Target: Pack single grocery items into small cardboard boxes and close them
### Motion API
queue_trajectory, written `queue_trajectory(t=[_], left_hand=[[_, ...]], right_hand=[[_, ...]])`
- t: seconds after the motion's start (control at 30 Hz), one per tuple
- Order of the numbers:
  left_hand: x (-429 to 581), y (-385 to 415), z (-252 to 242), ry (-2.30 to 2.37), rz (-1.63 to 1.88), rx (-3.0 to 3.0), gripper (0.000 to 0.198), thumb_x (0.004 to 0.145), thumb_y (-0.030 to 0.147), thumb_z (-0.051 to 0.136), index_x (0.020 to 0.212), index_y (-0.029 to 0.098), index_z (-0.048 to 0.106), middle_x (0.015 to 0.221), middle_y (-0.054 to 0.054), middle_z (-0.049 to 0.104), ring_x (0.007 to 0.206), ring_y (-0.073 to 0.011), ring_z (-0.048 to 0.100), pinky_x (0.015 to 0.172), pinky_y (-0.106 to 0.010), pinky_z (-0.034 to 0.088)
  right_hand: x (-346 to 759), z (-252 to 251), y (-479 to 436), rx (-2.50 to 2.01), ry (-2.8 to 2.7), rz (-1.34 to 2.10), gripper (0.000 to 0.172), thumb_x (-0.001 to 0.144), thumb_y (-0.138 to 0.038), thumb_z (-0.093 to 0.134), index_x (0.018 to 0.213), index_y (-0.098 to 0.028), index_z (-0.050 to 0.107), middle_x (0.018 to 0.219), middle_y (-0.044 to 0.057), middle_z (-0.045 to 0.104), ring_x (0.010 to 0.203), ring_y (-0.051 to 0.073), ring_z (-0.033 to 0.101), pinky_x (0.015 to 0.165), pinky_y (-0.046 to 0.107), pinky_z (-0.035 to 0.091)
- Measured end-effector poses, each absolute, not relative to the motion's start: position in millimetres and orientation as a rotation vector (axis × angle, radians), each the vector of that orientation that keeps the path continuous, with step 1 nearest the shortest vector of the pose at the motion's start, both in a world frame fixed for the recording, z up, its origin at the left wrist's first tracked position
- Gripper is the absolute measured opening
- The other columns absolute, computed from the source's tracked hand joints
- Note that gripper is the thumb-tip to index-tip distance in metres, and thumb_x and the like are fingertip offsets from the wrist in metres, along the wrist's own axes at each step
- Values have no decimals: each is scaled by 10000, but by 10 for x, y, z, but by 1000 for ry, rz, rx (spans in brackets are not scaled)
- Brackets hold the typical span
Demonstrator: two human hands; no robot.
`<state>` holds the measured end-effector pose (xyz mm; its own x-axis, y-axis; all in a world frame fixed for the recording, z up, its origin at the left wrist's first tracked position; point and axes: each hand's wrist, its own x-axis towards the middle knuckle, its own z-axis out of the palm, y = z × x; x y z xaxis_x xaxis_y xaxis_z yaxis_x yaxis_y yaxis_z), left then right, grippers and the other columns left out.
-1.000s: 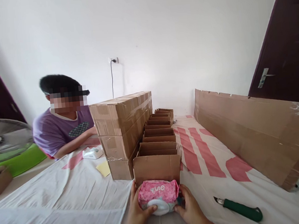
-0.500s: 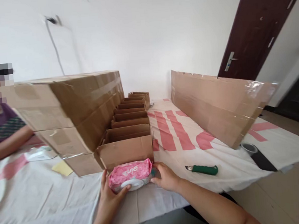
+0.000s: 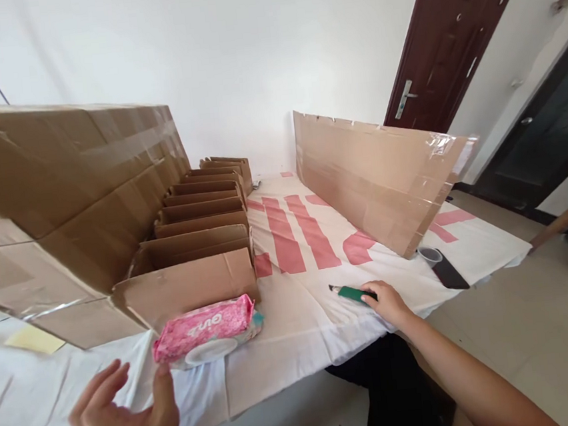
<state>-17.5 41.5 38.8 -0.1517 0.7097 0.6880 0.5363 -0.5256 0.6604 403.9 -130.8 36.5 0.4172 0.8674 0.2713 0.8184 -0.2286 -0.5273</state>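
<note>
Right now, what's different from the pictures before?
The right hand let go of the pink pack and moved right; its fingers are now at the handle end of the green knife, how firmly I can't tell. The left hand loosened and opened near the pack's left end. The view turned right. The pack stayed in front of the cardboard boxes.

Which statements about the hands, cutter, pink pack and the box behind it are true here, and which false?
1. The right hand touches the green cutter. True.
2. The pink pack lies in front of a cardboard box. True.
3. Both hands grip the pack. False: the left hand is open.
4. The cutter's blade points away from the right hand. True.
5. The box behind the pack is taped shut. False: its top is open.
</note>
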Motion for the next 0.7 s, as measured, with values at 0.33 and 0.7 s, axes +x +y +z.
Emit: queue_trajectory(t=[0.33,0.7], left_hand=[[456,45,227,609,1028,2468,130,829,263,567,904,247,672,876,-49,726,871,-256,694,784,-378,586],[570,224,152,743,768,2450,238,827,421,567,877,237,709,882,-63,757,867,-273,714,796,-388,595]], right_hand=[[3388,394,-1360,-1830,-1775,264,337,755,-97,602,1037,-249,708,935,38,710,913,228,603,857,366,492],[4108,226,-2040,-1869,-1138,31,198,884,-284,459,966,-209,623,919,64,669,852,208,621,798,358,514]])
